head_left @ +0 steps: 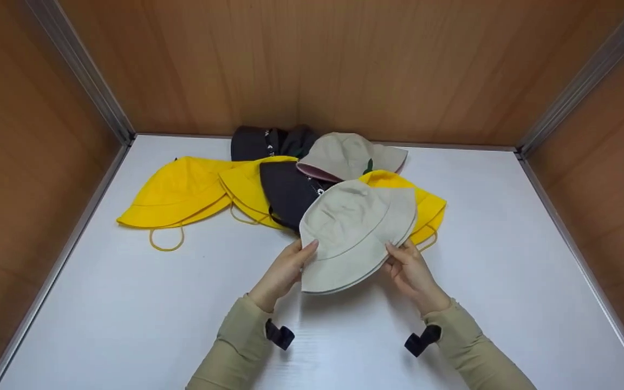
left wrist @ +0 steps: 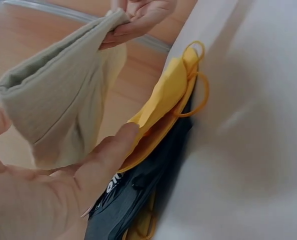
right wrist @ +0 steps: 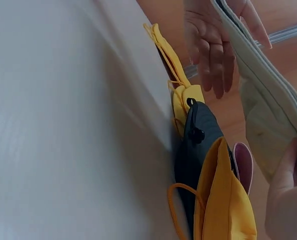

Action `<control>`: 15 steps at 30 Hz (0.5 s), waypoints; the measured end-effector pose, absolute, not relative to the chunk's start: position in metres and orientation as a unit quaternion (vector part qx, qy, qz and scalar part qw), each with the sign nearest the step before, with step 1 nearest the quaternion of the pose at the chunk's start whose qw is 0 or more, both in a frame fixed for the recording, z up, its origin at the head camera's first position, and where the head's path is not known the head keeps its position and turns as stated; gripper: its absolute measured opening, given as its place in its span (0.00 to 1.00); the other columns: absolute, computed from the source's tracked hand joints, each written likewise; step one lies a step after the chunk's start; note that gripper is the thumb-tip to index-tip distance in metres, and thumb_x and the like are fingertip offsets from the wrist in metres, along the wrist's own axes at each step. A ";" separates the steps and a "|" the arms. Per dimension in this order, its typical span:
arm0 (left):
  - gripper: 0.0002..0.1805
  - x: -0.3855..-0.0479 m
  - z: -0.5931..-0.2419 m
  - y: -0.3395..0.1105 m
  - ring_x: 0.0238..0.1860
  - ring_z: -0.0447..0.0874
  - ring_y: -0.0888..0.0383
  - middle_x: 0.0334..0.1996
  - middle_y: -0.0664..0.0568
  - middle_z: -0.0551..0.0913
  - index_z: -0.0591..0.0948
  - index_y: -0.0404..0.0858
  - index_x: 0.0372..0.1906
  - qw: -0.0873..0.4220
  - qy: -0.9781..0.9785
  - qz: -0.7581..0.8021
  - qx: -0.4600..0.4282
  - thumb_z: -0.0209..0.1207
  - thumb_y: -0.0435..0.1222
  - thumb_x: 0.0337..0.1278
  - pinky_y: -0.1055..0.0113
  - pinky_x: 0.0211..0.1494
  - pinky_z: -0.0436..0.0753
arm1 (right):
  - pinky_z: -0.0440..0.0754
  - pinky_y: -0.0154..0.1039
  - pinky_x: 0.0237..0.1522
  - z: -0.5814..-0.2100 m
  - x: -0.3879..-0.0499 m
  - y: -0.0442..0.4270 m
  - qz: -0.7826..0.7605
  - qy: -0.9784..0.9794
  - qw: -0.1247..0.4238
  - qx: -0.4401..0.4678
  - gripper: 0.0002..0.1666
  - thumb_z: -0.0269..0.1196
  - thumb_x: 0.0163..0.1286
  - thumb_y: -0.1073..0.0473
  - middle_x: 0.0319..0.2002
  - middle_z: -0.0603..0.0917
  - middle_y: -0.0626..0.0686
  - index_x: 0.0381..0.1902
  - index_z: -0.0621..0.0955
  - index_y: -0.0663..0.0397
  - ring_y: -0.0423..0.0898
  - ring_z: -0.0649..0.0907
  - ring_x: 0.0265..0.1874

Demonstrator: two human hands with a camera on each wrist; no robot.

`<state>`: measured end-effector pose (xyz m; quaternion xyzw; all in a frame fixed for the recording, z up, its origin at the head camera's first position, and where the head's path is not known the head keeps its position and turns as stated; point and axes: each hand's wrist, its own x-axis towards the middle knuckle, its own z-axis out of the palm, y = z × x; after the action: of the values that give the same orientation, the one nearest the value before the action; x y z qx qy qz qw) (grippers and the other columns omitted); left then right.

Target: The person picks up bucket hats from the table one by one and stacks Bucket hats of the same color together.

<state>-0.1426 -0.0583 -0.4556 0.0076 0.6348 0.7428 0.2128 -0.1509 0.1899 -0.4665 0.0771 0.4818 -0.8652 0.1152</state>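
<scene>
A beige bucket hat (head_left: 350,233), folded flat with its brim edges together, is held above the table. My left hand (head_left: 282,271) holds its left side, thumb on top; in the left wrist view, fingers (left wrist: 108,157) extend beneath the hat (left wrist: 63,95). At the right part of the brim, my right hand (head_left: 412,271) pinches the edge between thumb and fingers. The right wrist view shows that thumb (right wrist: 288,162) against the hat (right wrist: 268,110). Just behind the held hat lie a yellow hat (head_left: 431,208) and a black hat (head_left: 287,192), both partly covered.
More hats lie in a row toward the back: a yellow hat (head_left: 179,189) with a chin cord, another yellow hat (head_left: 247,184), a dark hat (head_left: 247,143) and a beige hat (head_left: 339,154) with a pink lining. Wooden panels (head_left: 312,65) wall the white table (head_left: 128,303) on three sides.
</scene>
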 end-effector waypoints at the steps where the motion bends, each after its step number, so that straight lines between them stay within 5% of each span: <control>1: 0.32 -0.142 -0.457 -0.057 0.42 0.79 0.61 0.50 0.41 0.78 0.57 0.27 0.69 0.207 0.636 0.743 0.011 0.46 0.44 0.71 0.66 0.46 0.81 | 0.83 0.32 0.40 -0.467 -0.150 0.189 -0.865 0.482 0.118 0.076 0.21 0.44 0.75 0.69 0.44 0.82 0.48 0.62 0.63 0.53 0.39 0.84 0.39; 15: 0.30 -0.138 -0.463 -0.049 0.42 0.79 0.59 0.51 0.39 0.78 0.61 0.28 0.68 0.120 0.706 0.697 0.014 0.54 0.33 0.64 0.63 0.52 0.78 | 0.83 0.33 0.41 -0.474 -0.149 0.187 -0.863 0.480 0.135 0.080 0.25 0.43 0.75 0.69 0.42 0.83 0.48 0.68 0.59 0.54 0.39 0.85 0.38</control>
<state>-0.1384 -0.0487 -0.4631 0.0140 0.7063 0.6975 0.1203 -0.1491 0.1870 -0.4739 0.0801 0.4805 -0.8628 0.1354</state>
